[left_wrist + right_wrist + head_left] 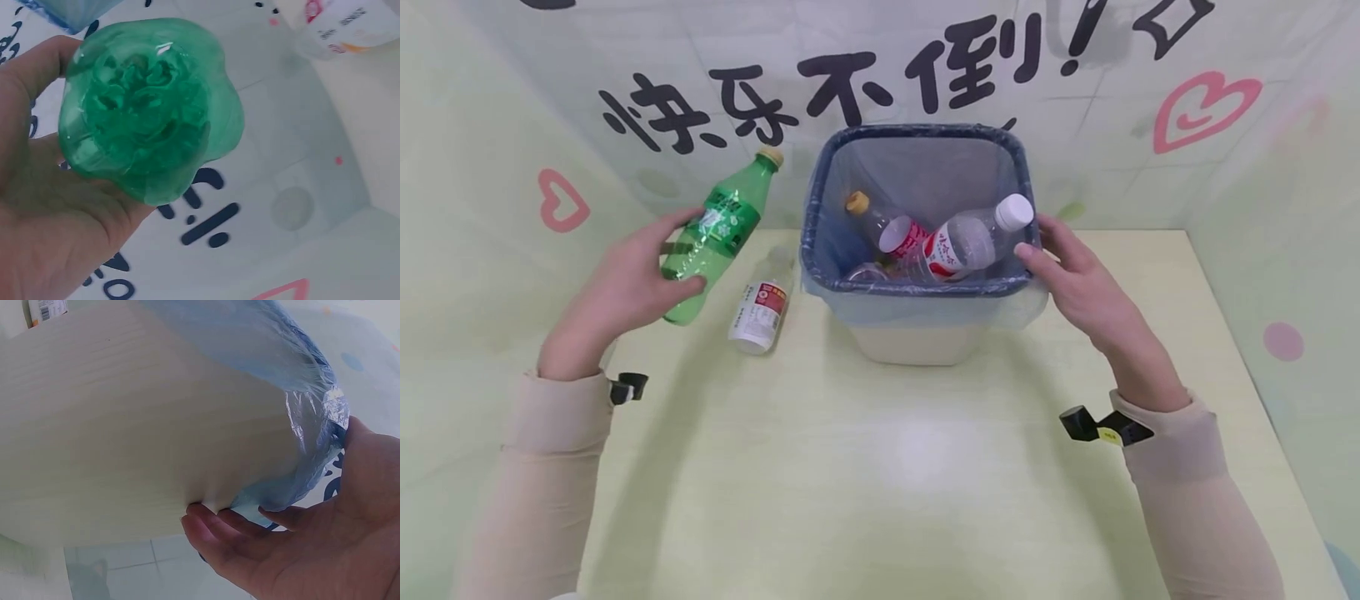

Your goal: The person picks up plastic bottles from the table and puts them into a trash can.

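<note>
In the head view my left hand (631, 279) grips a green plastic soda bottle (718, 225) around its lower half, tilted with the yellowish cap up and to the right. The left wrist view looks straight at the bottle's lobed base (150, 112). My right hand (1078, 283) holds the right rim of a trash bin (917, 343), thumb over the edge and fingers along the outer wall. A bluish clear liner bag (269, 356) is folded over that rim. Inside the bin lie a white-capped bottle (977, 242) with a red-and-white label and a pink-labelled bottle (898, 233).
Left of the bin, a clear bottle (762, 308) with a white and red label lies on the pale table (880, 483). Behind the table hangs a light printed backdrop (730, 42) with black characters and pink hearts. Small black cameras sit on both wrists.
</note>
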{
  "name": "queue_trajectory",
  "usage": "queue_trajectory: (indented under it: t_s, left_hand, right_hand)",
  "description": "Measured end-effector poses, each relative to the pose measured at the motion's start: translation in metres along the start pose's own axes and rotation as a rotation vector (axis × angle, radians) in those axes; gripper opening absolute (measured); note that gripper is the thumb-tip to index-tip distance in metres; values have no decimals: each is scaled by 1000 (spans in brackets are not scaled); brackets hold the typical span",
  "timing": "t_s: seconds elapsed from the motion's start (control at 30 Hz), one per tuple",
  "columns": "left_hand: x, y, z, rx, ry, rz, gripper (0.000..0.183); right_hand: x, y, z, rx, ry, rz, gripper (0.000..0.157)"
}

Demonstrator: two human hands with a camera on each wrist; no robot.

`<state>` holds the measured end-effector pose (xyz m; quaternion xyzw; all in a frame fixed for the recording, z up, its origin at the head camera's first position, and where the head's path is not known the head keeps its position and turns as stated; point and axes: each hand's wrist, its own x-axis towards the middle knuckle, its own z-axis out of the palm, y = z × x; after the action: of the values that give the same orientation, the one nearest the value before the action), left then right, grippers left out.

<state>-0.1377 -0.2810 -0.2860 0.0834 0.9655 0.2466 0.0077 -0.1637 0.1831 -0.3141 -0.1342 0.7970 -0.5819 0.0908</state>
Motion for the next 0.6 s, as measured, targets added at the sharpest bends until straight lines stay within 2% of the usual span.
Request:
queue_trajectory:
  t_s: [0.23, 0.43, 0.6]
  left_hand:
    - [8, 26, -23, 50, 46, 64, 80]
    - [8, 32, -27, 69, 62, 53, 80]
    - [10, 42, -30, 107, 80, 104, 81]
  right_hand:
    - [-2, -2, -2, -23, 12, 20, 51]
    - [-1, -1, 1, 2, 5, 11, 48]
    - [-1, -1, 0, -7, -2, 20, 51]
